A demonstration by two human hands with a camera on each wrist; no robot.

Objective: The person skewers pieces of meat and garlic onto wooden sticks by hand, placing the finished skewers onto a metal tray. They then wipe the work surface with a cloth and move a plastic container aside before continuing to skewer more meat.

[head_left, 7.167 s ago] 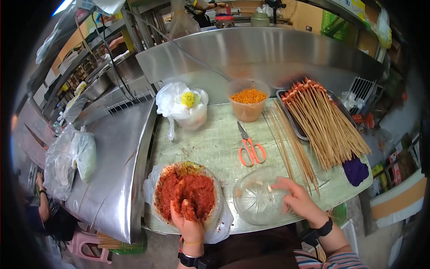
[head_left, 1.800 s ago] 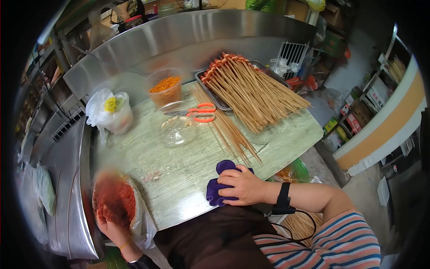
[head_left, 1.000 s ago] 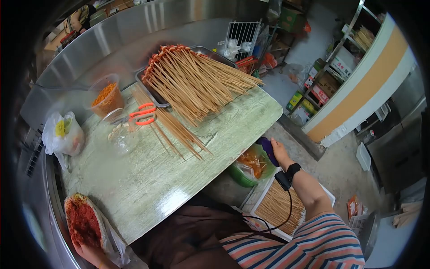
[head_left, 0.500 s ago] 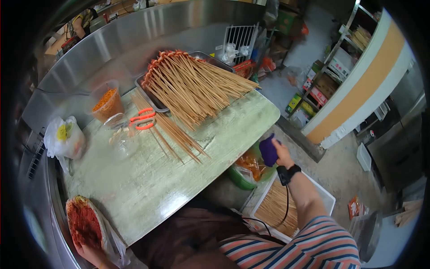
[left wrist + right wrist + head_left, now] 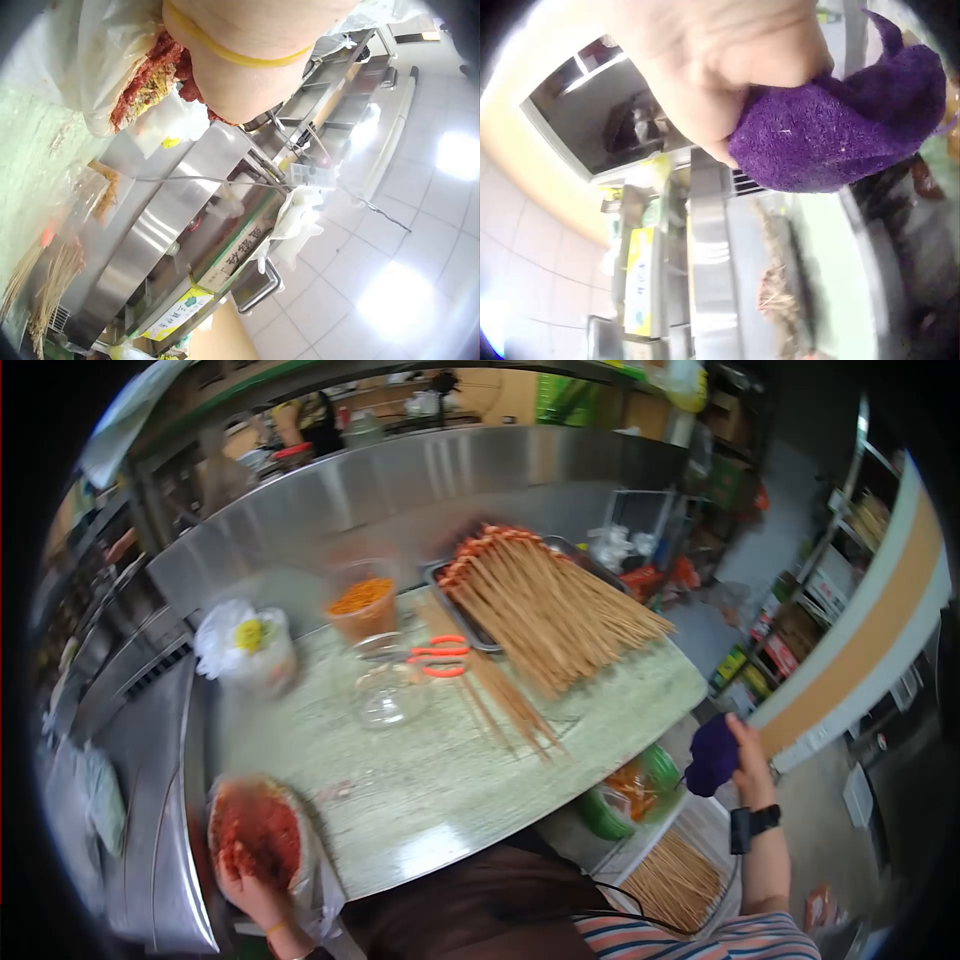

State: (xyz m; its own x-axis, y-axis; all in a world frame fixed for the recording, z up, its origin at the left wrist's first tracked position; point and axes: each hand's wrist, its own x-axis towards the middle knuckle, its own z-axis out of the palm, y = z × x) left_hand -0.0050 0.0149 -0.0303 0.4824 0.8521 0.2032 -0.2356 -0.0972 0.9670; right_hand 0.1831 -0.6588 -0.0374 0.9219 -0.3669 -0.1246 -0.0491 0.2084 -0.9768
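My right hand point(image 5: 752, 765) grips a purple cloth point(image 5: 712, 755), held past the table's right edge; in the right wrist view the cloth point(image 5: 817, 135) hangs bunched below the fingers. My left hand point(image 5: 258, 895) is at the front left, at a bag-lined bowl point(image 5: 318, 855) of red, wet paste point(image 5: 268, 828). Its fingers are smeared with the paste and partly sunk in it, so their curl is hidden. In the left wrist view mostly the wrist with a yellow band point(image 5: 232, 54) shows.
On the green table point(image 5: 450, 790) stand a clear plastic bowl point(image 5: 390, 705), orange-handled scissors point(image 5: 440, 657), loose skewers point(image 5: 500, 700), a tub of orange shreds point(image 5: 362, 605), a white bag point(image 5: 245, 645) and a tray of loaded skewers point(image 5: 550, 605). Below the right edge are a green bin point(image 5: 605, 815) and a skewer crate point(image 5: 675, 880).
My right hand has gone from the clear bowl to the cloth, pressed it on the table, then carried it off past the edge. The clear bowl and scissors lie farther back. My left hand stays at the paste.
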